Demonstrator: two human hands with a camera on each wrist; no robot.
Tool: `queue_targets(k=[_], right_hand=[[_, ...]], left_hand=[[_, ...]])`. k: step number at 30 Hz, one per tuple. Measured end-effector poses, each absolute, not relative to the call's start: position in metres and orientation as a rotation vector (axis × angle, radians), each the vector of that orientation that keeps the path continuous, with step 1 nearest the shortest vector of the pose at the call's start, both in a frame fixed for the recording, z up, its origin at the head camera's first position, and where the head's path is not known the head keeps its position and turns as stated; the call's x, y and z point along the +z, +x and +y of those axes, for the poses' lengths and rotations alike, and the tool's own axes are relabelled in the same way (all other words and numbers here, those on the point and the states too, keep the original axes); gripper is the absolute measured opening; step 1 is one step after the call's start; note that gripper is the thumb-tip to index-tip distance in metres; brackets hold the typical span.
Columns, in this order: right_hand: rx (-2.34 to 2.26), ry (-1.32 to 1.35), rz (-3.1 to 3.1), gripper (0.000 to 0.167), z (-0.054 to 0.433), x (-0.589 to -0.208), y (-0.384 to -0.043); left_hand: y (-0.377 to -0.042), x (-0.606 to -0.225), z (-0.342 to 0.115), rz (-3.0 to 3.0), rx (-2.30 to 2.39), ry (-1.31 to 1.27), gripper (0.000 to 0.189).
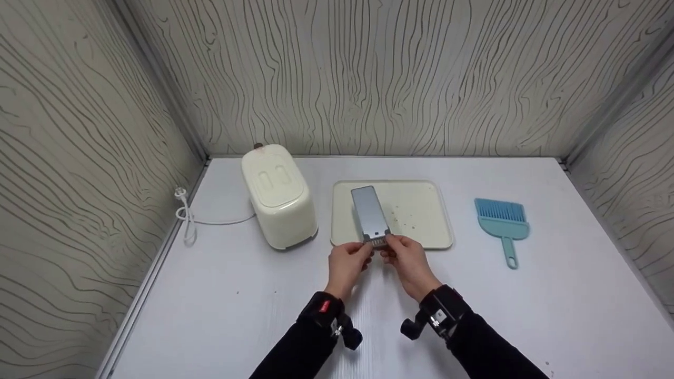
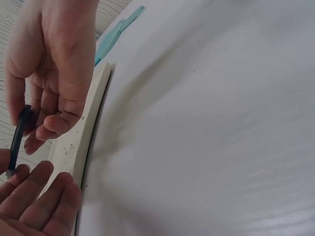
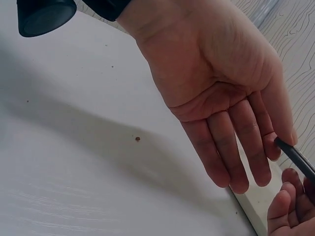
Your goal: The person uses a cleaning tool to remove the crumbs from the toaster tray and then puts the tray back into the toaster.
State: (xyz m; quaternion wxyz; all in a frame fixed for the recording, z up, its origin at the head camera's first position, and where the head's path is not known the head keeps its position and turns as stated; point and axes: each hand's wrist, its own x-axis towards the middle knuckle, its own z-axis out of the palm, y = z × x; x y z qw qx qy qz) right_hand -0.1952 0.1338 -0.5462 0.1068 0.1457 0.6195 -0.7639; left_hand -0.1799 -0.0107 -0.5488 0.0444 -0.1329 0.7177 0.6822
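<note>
A flat grey metal crumb tray (image 1: 370, 210) slants over the cream serving tray (image 1: 429, 210), its dark ribbed end toward me. My left hand (image 1: 346, 263) pinches the left side of that end between thumb and forefinger. On the right side, my right hand (image 1: 413, 263) pinches the same end. The right wrist view shows my left hand (image 3: 216, 93) from the palm side, its other fingers extended. In the left wrist view my right hand (image 2: 56, 69) grips the dark edge. Small brown crumbs lie on the serving tray.
A cream toaster (image 1: 287, 210) stands to the left, its white cord and plug (image 1: 181, 195) beside it. A blue-green brush and dustpan set (image 1: 504, 227) lies on the right. Patterned walls enclose the white table (image 1: 221, 326), which has a few scattered crumbs.
</note>
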Motion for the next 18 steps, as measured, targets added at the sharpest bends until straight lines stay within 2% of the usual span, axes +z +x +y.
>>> queue_targets(k=[18], right_hand=[[-2.408,0.486,1.753,0.021,0.1312,-0.5491,-0.1995]], left_hand=[[-0.1777,-0.5491,-0.0036,2.198,2.059,-0.353,0.021]])
